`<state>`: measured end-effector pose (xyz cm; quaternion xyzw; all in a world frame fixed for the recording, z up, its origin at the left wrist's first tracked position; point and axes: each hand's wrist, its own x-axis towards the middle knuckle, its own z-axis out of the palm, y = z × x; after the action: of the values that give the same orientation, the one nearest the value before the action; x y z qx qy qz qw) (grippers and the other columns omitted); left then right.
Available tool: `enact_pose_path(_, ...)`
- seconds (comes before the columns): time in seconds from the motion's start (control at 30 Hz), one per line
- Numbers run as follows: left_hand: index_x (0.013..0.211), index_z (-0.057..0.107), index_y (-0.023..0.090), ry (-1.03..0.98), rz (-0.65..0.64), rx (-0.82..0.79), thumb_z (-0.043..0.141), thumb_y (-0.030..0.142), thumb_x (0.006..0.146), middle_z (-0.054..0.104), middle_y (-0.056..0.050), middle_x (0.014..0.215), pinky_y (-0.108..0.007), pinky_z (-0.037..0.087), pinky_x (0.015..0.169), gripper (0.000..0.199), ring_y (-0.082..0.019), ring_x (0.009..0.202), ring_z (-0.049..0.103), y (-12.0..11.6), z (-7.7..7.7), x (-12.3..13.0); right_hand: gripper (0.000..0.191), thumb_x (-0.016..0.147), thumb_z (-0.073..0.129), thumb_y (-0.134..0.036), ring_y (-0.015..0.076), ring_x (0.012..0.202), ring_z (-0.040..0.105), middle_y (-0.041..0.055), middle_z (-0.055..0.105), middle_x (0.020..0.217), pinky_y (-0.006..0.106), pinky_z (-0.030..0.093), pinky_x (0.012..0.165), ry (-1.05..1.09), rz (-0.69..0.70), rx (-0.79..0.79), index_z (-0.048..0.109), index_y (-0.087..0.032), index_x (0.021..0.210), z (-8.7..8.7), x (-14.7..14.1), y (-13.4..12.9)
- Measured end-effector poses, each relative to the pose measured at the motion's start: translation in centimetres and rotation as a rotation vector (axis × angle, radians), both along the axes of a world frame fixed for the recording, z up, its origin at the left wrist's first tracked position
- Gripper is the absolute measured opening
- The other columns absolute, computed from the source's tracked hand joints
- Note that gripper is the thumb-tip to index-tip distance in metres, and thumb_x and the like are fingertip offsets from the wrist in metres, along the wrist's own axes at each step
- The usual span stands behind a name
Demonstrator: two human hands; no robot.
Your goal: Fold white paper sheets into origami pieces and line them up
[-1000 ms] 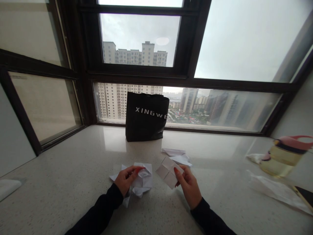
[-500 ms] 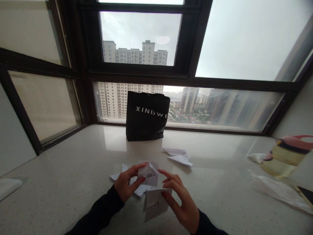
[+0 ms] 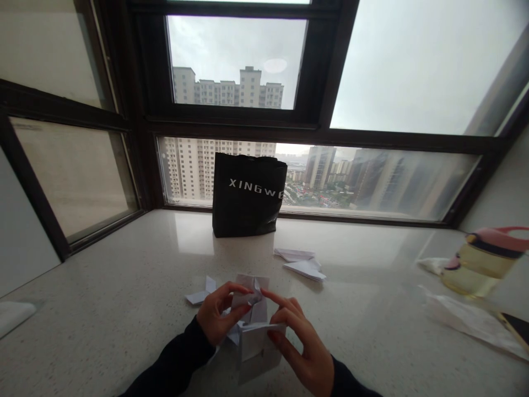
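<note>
My left hand pinches an upright piece of folded white paper between thumb and fingers. My right hand grips a second folded paper piece nearer to me, thumb on its front face. The right index finger reaches over to the raised flap of the left piece. Whether the two pieces are joined is hidden. Loose folded paper lies on the counter left of my left hand, and more sits partly covered beneath the hands.
Folded paper pieces lie farther back on the speckled counter. A black bag stands by the window. At the right are a pink-lidded bottle, a crumpled clear wrapper and a dark phone-like object.
My right hand and its paper have shifted slightly left, closer to the left piece. The right index finger has moved onto the left piece's flap.
</note>
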<state>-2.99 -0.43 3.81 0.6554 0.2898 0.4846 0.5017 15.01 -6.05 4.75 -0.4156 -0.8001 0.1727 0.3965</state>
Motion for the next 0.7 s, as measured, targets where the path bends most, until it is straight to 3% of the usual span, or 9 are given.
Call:
enact_pose_path(0.1, 0.079, 0.053, 0.014, -0.013, 0.013, -0.027, 0.062, 0.022, 0.065, 0.061, -0.005, 0.082, -0.026, 0.046, 0.067, 0.019, -0.017, 0.076, 0.059, 0.0, -0.3, 0.1, 0.007, 0.08, 0.042, -0.022, 0.0229, 0.108, 0.042, 0.009, 0.047, 0.12, 0.046, 0.02, 0.094, 0.002, 0.007, 0.011, 0.047, -0.021, 0.076, -0.1, -0.2, -0.1)
enact_pose_path(0.27, 0.074, 0.052, 0.015, 0.015, 0.055, 0.012, 0.062, 0.023, 0.065, 0.06, -0.002, 0.073, -0.024, 0.045, 0.062, 0.017, -0.014, 0.069, 0.058, -0.1, -0.5, 0.2, 0.008, 0.079, 0.042, -0.023, 0.0207, 0.097, 0.047, 0.007, 0.051, 0.113, 0.039, 0.033, 0.086, 0.044, 0.004, 0.032, 0.047, -0.021, 0.074, 0.1, -0.3, -0.1)
enact_pose_path(0.4, 0.09, 0.051, 0.018, -0.011, 0.041, 0.078, 0.06, 0.023, 0.067, 0.058, -0.005, 0.092, -0.024, 0.046, 0.067, 0.025, -0.016, 0.078, 0.057, -0.1, -0.5, 0.3, 0.008, 0.08, 0.042, -0.023, 0.0192, 0.092, 0.048, 0.0069, 0.051, 0.111, 0.036, 0.036, 0.082, 0.075, 0.035, 0.014, 0.046, -0.021, 0.074, 0.0, -0.4, -0.1)
enact_pose_path(0.47, 0.094, 0.054, 0.019, 0.06, 0.052, 0.132, 0.057, 0.023, 0.07, 0.058, -0.006, 0.096, -0.027, 0.045, 0.072, 0.025, -0.018, 0.085, 0.056, -0.1, -0.5, 0.2, 0.008, 0.08, 0.042, -0.023, 0.0194, 0.091, 0.047, 0.0067, 0.051, 0.11, 0.036, 0.036, 0.081, 0.098, 0.059, 0.027, 0.046, -0.021, 0.074, -0.1, -0.5, 0.0)
enact_pose_path(0.6, 0.092, 0.061, 0.019, 0.227, 0.092, 0.264, 0.054, 0.026, 0.071, 0.061, -0.008, 0.086, -0.029, 0.046, 0.069, 0.023, -0.02, 0.081, 0.057, 0.0, -0.5, 0.0, 0.007, 0.079, 0.042, -0.025, 0.0197, 0.09, 0.047, 0.0068, 0.052, 0.107, 0.035, 0.038, 0.077, 0.136, 0.1, 0.069, 0.046, -0.021, 0.074, -0.7, -0.6, 0.1)
enact_pose_path(0.7, 0.094, 0.061, 0.02, 0.25, 0.083, 0.267, 0.052, 0.026, 0.073, 0.061, -0.008, 0.088, -0.029, 0.046, 0.071, 0.024, -0.019, 0.082, 0.057, 0.0, -0.5, -0.1, 0.009, 0.08, 0.041, -0.026, 0.0205, 0.094, 0.046, 0.0069, 0.049, 0.112, 0.036, 0.036, 0.079, 0.124, 0.077, 0.079, 0.047, -0.021, 0.075, -1.0, -0.6, 0.2)
